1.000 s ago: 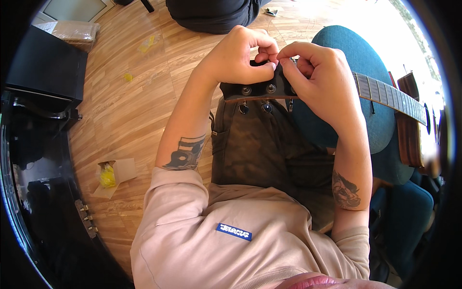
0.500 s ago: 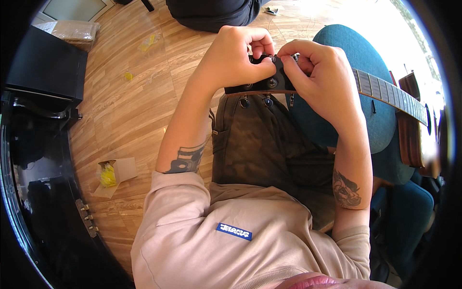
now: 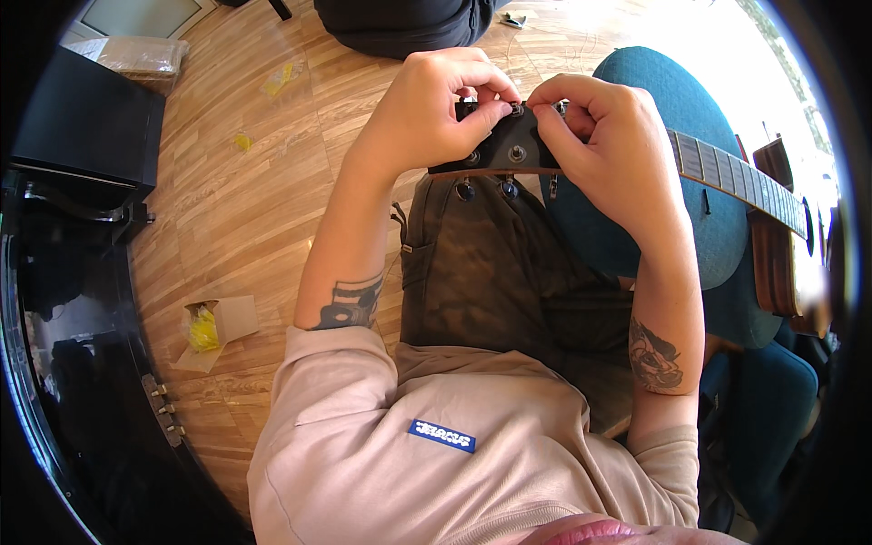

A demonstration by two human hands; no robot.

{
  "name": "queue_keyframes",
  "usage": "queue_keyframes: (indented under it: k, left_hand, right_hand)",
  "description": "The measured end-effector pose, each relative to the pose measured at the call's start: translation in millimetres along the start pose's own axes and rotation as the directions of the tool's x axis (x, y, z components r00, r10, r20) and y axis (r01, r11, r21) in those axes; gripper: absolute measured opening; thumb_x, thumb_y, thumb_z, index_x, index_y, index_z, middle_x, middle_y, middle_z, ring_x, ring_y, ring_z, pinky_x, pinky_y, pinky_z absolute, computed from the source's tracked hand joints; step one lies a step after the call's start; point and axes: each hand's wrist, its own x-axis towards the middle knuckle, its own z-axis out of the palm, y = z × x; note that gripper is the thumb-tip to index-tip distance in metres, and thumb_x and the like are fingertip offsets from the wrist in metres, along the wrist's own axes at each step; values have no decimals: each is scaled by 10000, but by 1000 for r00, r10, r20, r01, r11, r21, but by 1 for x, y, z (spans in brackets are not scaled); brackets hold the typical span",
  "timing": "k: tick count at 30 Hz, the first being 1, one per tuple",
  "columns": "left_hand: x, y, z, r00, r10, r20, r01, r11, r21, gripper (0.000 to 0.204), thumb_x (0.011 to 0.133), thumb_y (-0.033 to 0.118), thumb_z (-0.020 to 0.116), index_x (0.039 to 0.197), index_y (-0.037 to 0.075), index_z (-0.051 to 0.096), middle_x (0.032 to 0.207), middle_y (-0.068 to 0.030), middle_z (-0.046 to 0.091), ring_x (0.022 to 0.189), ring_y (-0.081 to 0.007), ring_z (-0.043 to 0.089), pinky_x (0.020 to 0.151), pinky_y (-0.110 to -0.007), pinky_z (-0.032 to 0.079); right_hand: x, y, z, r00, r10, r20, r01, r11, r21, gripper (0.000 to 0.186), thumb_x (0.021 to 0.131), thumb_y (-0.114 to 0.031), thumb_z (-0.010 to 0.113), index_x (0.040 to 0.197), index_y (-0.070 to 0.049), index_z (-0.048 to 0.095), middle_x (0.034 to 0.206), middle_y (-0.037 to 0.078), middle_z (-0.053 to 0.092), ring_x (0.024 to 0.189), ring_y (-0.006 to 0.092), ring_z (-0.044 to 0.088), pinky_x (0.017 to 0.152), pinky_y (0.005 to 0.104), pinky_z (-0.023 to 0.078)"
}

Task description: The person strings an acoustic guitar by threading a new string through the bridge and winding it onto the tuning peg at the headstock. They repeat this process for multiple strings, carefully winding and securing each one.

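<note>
Headstock (image 3: 496,151) is partly hidden by left hand (image 3: 420,111) and right hand (image 3: 619,145). Fingers (image 3: 558,87) are pinched nearly closed, hold can't be told

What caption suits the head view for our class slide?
Left hand and right hand, fingertips close together, at a black guitar headstock.

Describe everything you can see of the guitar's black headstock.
The flat black guitar headstock has a brown, wood-like near edge. Small round metallic tuning posts stand on its face, and three shiny tuning pegs jut from the near side. It points to the person's left, over or just beyond the dark brown patterned trousers. The left hand has its fingers at a post by the far edge; the right hand hides the neck end.
</note>
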Motion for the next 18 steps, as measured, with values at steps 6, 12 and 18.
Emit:
queue_keyframes:
  k: [6, 12, 18]
  left_hand:
    - [-3, 3, 4, 997, -57, -46, 56, 998, -39, 106, 860, -15, 815, 958, 23, 825, 902, -57, 743, 818, -149, 714, 737, -275, 569]
    - [-4, 3, 10, 993, -31, -116, 34, 999, 21, 121, 847, -50, 796, 945, 15, 824, 895, -62, 742, 805, -147, 718, 728, -273, 583]
    - [0, 4, 13, 991, -75, -109, 70, 997, -44, 134, 815, -98, 780, 908, -4, 803, 862, -63, 724, 787, -156, 708, 738, -278, 582]
  right_hand:
    - [0, -2, 1, 1000, 9, 16, -10, 1000, 8, 143, 873, -130, 685, 915, -43, 790, 552, 118, 610, 487, 270, 624, 546, 358, 506]
    - [0, -2, 0, 1000, 7, 24, -7, 1000, 1, 141, 869, -130, 685, 912, -46, 789, 559, 120, 618, 497, 275, 631, 557, 363, 512]
    - [-2, -4, -3, 999, 0, 41, 0, 1000, -5, 134, 863, -133, 700, 912, -46, 790, 609, 147, 628, 574, 330, 653, 604, 390, 532]
